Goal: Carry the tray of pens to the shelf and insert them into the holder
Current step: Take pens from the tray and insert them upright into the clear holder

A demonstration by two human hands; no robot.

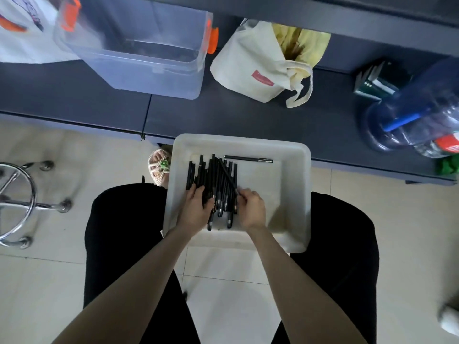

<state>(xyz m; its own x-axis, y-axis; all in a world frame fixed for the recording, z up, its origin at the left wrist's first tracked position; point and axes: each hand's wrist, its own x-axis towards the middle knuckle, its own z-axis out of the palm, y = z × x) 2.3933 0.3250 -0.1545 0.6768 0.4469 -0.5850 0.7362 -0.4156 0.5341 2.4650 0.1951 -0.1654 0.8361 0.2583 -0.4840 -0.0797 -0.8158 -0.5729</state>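
Note:
A white plastic tray [293,194] rests across my lap. A heap of several black pens [216,180] lies in its left half, and one single black pen [248,159] lies crosswise near the far rim. My left hand [196,207] lies on the left side of the heap, its fingers over the pens. My right hand [250,207] sits at the heap's right side, fingers curled on a slanted pen. No pen holder shows in view.
A low dark shelf [248,120] runs across ahead, bearing a clear plastic bin [139,50], a cream tote bag [263,65], a stack of notebooks [375,80] and a blue water jug [409,120]. A chrome stool base [22,202] stands at the left.

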